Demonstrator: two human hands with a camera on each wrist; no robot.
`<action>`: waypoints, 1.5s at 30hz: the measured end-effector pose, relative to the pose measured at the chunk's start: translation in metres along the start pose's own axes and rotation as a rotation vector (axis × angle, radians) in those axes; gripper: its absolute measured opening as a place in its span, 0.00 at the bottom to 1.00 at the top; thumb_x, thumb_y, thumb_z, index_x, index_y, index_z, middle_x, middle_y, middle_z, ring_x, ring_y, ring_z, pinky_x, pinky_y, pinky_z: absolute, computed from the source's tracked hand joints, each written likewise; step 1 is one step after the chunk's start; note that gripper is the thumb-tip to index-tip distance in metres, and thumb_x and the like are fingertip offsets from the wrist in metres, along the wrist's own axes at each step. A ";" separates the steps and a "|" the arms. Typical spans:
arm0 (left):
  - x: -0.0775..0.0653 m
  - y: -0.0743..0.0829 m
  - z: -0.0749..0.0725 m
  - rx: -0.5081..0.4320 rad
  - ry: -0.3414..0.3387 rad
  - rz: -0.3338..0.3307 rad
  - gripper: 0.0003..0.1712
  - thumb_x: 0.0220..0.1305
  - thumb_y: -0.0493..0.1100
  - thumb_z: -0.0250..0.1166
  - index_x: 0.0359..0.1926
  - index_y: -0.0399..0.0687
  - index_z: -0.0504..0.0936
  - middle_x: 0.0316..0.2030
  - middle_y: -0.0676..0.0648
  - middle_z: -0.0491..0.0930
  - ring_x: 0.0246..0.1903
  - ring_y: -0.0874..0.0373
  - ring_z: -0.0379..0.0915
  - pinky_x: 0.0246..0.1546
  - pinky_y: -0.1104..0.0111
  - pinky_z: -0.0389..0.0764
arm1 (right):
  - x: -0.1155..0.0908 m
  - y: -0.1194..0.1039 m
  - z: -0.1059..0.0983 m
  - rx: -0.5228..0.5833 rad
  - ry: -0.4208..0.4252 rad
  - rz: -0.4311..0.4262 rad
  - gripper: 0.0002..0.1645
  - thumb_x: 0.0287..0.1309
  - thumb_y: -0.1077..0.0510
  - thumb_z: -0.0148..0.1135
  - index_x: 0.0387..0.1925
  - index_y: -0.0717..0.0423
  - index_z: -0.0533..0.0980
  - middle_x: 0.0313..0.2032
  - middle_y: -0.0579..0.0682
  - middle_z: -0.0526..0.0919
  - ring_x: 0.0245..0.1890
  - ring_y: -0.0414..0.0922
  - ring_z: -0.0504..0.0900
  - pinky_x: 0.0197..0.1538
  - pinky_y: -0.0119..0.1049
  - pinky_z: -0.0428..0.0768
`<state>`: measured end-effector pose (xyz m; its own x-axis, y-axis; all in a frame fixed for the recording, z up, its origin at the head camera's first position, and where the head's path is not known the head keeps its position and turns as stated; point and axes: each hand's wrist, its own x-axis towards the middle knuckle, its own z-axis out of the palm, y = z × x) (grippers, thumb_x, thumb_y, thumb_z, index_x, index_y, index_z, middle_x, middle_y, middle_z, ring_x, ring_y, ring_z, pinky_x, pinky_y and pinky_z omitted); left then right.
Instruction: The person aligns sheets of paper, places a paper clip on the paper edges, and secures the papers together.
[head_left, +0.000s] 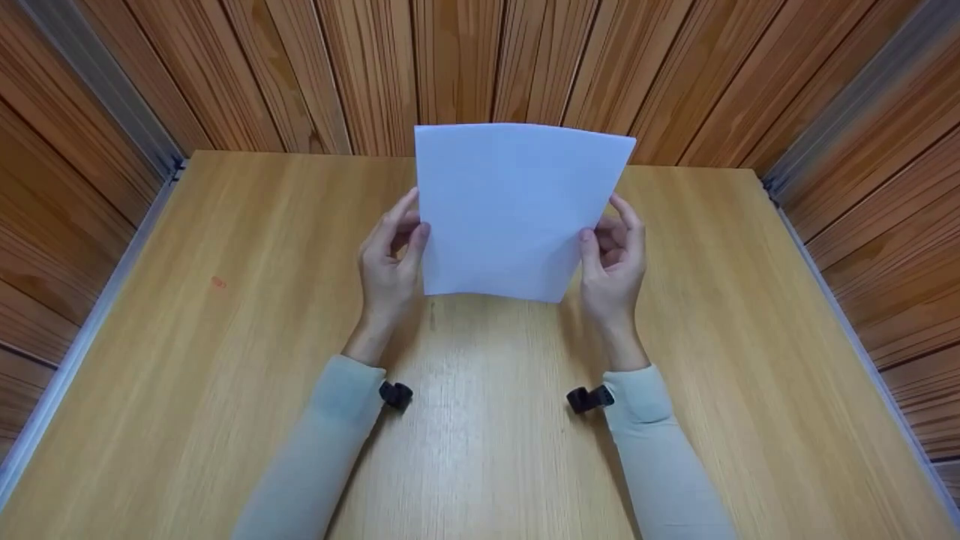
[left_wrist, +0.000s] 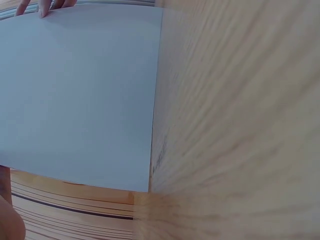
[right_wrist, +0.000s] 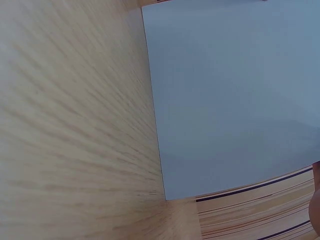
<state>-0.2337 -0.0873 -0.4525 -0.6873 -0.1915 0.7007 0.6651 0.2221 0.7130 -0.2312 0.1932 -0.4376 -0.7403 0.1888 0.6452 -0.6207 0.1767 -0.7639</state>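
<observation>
A blank white sheet of paper (head_left: 517,210) is held up between both hands in the head view, tilted with its top edge away and slightly bowed. My left hand (head_left: 394,251) pinches its left side, thumb on the near face and fingers behind. On the opposite side my right hand (head_left: 616,255) pinches it the same way. The left wrist view shows the paper (left_wrist: 80,95) with its lower edge close to the tabletop. In the right wrist view the paper (right_wrist: 235,95) fills the right part. Whether it is one sheet or several cannot be told.
A light wooden table (head_left: 225,360) lies below the hands, with a small reddish mark (head_left: 218,283) on its left. Wood-plank walls (head_left: 457,67) stand behind and at both sides. Metal strips (head_left: 82,337) run along the table's sides. Each sleeve carries a black wrist device (head_left: 396,395).
</observation>
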 end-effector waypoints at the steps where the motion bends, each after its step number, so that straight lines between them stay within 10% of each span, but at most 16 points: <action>1: 0.000 0.000 0.000 -0.003 0.000 0.003 0.24 0.73 0.31 0.66 0.68 0.40 0.79 0.45 0.44 0.87 0.43 0.55 0.83 0.46 0.70 0.84 | 0.000 0.000 0.000 -0.003 0.000 -0.001 0.29 0.74 0.71 0.58 0.73 0.63 0.66 0.46 0.56 0.83 0.42 0.48 0.85 0.49 0.34 0.83; 29: -0.003 -0.001 -0.001 -0.005 -0.014 0.016 0.24 0.73 0.30 0.66 0.68 0.41 0.79 0.45 0.45 0.87 0.43 0.55 0.83 0.47 0.69 0.85 | -0.001 -0.009 -0.003 0.018 -0.017 0.026 0.32 0.73 0.71 0.59 0.74 0.61 0.64 0.49 0.56 0.83 0.46 0.50 0.84 0.51 0.35 0.82; 45: -0.001 -0.001 -0.002 -0.021 -0.019 0.006 0.24 0.74 0.31 0.66 0.69 0.41 0.79 0.45 0.45 0.87 0.43 0.55 0.83 0.48 0.68 0.85 | 0.037 -0.038 -0.006 0.027 -0.048 0.000 0.35 0.73 0.68 0.61 0.77 0.60 0.62 0.49 0.56 0.84 0.44 0.52 0.83 0.49 0.37 0.81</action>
<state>-0.2334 -0.0894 -0.4536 -0.6886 -0.1725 0.7043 0.6749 0.2028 0.7095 -0.2333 0.1995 -0.3844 -0.7517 0.1423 0.6440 -0.6266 0.1507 -0.7647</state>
